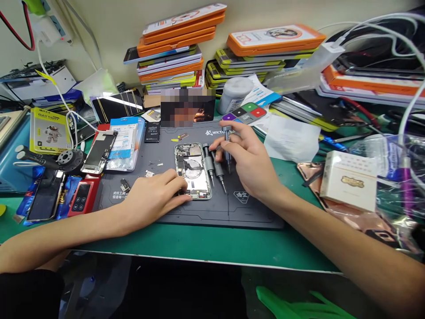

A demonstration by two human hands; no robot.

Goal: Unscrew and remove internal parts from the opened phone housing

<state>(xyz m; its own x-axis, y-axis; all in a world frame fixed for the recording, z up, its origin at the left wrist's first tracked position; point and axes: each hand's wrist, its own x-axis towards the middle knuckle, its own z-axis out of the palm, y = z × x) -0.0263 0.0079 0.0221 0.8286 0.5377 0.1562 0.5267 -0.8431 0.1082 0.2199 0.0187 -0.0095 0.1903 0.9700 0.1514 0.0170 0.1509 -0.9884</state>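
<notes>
An opened phone lies on the dark work mat, its inner parts showing. My left hand grips the phone's lower left corner, thumb along the bottom edge and the other fingers curled at its side. Just right of the phone, my right hand holds a screwdriver upright between thumb and fingers, tip pointing down. Two more screwdrivers, one grey and another beside it, lie on the mat under my right fingers. A phone battery sits farther back.
Small parts lie left of my left hand. A removed screen and a red device are at the left. Orange boxes are stacked at the back. A white box stands on the right.
</notes>
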